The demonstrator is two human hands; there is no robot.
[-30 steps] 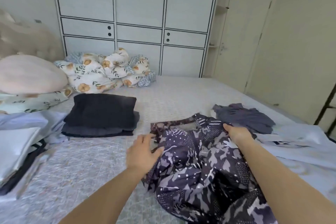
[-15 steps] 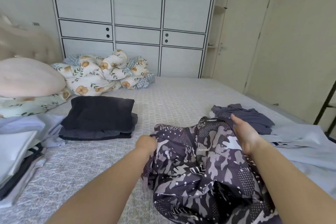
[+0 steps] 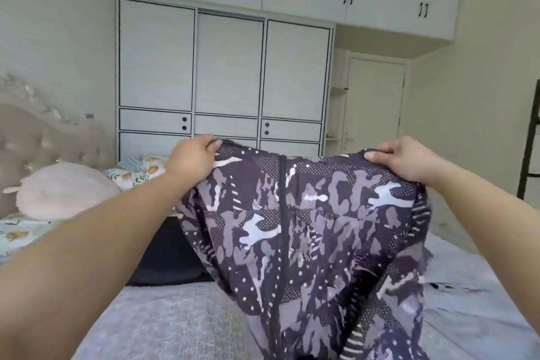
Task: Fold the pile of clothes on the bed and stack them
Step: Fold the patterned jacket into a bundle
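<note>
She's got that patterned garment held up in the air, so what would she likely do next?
Probably lower it flat onto the bed for folding. Both the left hand and right hand pinch the garment by its top edge, so it hangs spread open, unfolded.

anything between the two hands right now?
Head view: only the patterned garment. Its top edge spans from the left hand to the right hand, each gripping a corner, and it hangs above the bed.

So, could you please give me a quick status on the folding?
Left hand and right hand each grip the patterned garment by its top edge. Garment held up, unfolded, above the bed. Nothing in the way.
</note>
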